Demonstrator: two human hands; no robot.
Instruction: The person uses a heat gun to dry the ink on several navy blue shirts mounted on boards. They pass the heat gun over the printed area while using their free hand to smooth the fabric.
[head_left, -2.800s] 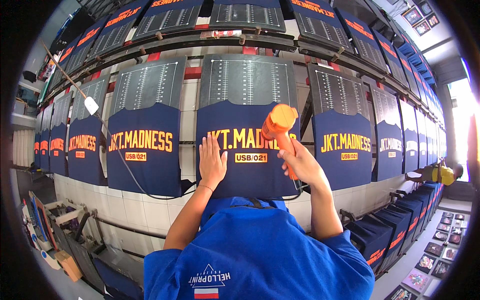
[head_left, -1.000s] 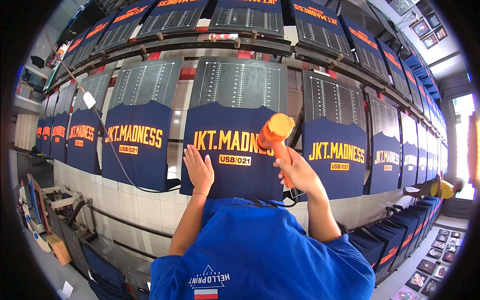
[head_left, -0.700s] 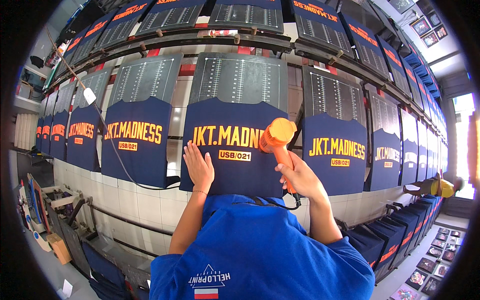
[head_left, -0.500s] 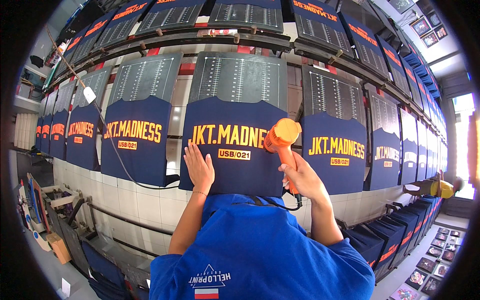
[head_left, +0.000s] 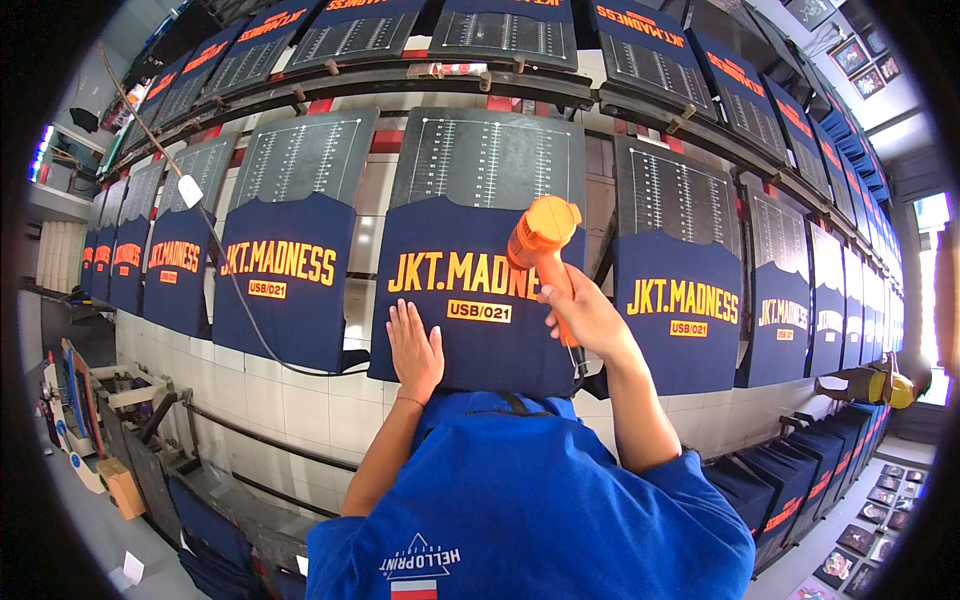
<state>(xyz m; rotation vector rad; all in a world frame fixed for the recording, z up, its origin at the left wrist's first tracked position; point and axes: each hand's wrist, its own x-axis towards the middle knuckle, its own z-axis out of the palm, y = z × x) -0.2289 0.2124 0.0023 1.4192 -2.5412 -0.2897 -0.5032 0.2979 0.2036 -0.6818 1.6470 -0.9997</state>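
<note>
In my right hand (head_left: 590, 315) is an orange heat gun (head_left: 545, 245), gripped by its handle, its body over the right part of the printed lettering. Beneath it a navy T-shirt (head_left: 470, 355) with orange and yellow print lies flat on a dark board (head_left: 490, 150) marked with white scales. My left hand (head_left: 415, 350) rests flat on the lower left of this shirt, fingers stretched out just under the lettering. The heat gun covers the last letters of the print. A dark cord (head_left: 582, 368) hangs from the bottom of its handle.
Similar navy shirts on boards stand to the left (head_left: 280, 290) and right (head_left: 680, 310), with another row beyond a dark rail (head_left: 420, 78). A cable with a white plug piece (head_left: 190, 191) hangs at the left. Another person (head_left: 890, 387) is at the far right.
The heat gun and my right hand have shifted left and slightly up over the print. My left hand stays flat on the shirt. The whole view has shifted slightly.
</note>
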